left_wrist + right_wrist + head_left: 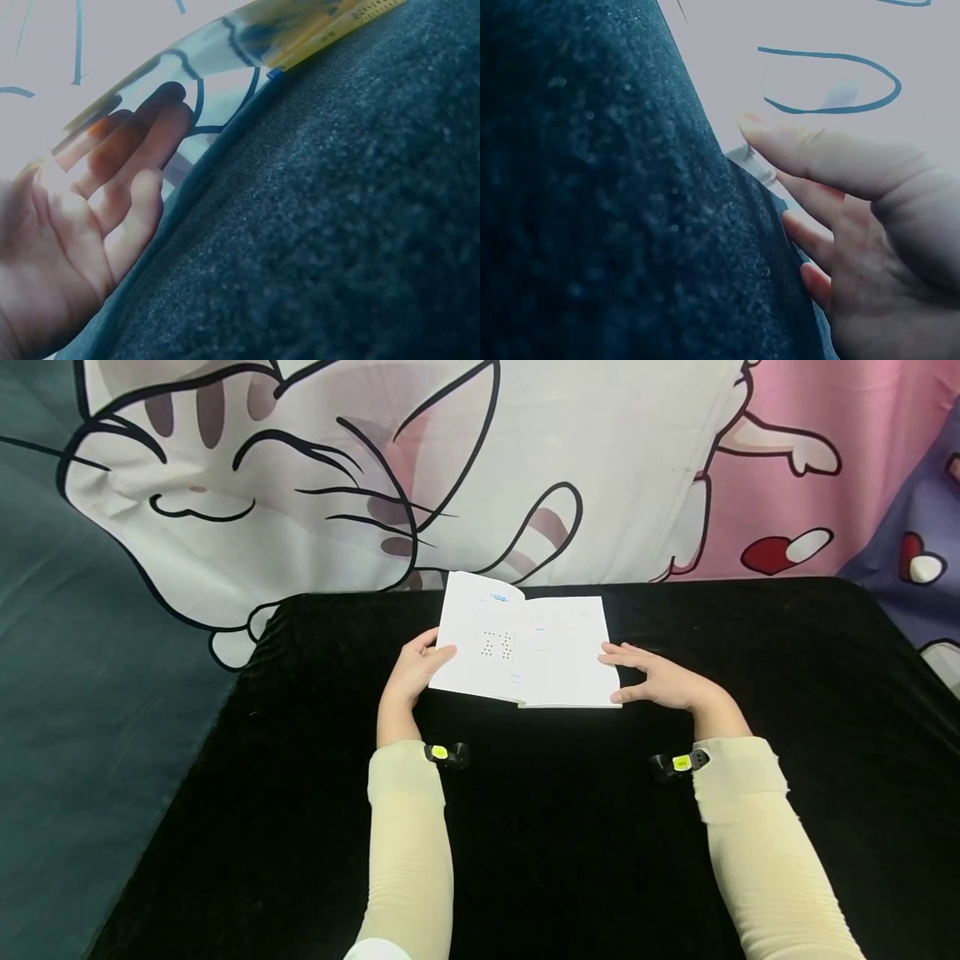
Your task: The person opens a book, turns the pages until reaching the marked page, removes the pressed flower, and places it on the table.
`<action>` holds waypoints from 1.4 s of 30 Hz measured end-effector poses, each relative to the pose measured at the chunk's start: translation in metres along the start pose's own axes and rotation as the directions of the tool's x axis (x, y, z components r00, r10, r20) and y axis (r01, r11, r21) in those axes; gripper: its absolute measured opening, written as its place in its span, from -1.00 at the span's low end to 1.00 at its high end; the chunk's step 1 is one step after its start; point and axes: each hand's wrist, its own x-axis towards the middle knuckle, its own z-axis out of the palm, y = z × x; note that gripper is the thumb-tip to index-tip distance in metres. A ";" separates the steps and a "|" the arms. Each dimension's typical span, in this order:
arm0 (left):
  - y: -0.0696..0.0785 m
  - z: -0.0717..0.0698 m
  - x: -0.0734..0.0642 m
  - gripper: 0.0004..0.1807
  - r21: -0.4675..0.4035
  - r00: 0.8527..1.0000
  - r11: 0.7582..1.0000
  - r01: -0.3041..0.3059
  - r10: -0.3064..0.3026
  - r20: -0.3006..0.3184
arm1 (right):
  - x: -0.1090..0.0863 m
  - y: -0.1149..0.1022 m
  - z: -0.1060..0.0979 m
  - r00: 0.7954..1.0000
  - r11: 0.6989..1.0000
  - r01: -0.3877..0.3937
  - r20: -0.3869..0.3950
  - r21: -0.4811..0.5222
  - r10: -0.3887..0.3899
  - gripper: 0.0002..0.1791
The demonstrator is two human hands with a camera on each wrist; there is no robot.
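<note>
An open book [570, 664] with white pages, black dot patterns and small blue marks lies spread between both hands in the head view, its left half tilted up. My left hand [412, 672] holds the left edge, thumb on the page and fingers behind. In the left wrist view, the fingers of the left hand [82, 232] lie under the glossy cover [319, 41], which has a yellow strip. At the lower right corner, my right hand [663, 681] pinches the book. The right wrist view shows the right thumb [832, 154] over the page corner [751, 161], other fingers below it.
A black cloth-covered table [555, 843] spreads under the book and forearms. Behind its far edge hangs a curtain [637, 460] with cartoon cat prints. Small black wrist cameras with yellow labels [681, 763] sit at both cream sleeves [408, 835].
</note>
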 end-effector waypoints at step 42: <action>0.001 -0.001 0.000 -0.51 0.010 1.000 1.000 0.018 -0.018 0.010 | 0.025 -0.083 0.056 0.980 0.983 0.151 0.144 -0.106 -0.135 0.10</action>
